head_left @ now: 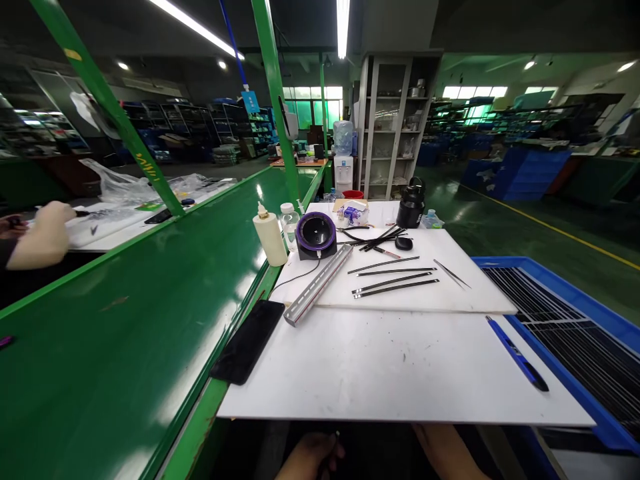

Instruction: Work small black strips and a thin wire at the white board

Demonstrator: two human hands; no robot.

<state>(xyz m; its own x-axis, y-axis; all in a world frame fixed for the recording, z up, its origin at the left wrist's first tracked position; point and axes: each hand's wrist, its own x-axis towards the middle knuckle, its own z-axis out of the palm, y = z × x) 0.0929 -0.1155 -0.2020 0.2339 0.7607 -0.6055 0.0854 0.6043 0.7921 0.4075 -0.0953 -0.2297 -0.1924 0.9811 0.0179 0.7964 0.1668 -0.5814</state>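
Below the table's near edge, my left hand (pixel 316 455) is held low in shadow, its fingers curled around something dark with a small pale tip that I cannot make out. My right hand (pixel 434 441) reaches under the tabletop, so its fingers are hidden. On the white board (pixel 395 303) above them lie several thin black strips (pixel 395 288), a pair of tweezers (pixel 451 274) and a slotted metal channel (pixel 319 285). A blue utility knife (pixel 517 353) rests near the right edge. At the left corner lies a black smartphone (pixel 249 341).
A purple-rimmed round fan-like device (pixel 317 233), a cream squeeze bottle (pixel 270 237) and a black flask (pixel 411 205) stand at the back. On the right is a blue tray (pixel 530 261) of dark strips. A green conveyor (pixel 150 313) runs left; another person's arm (pixel 43 237) is beyond it.
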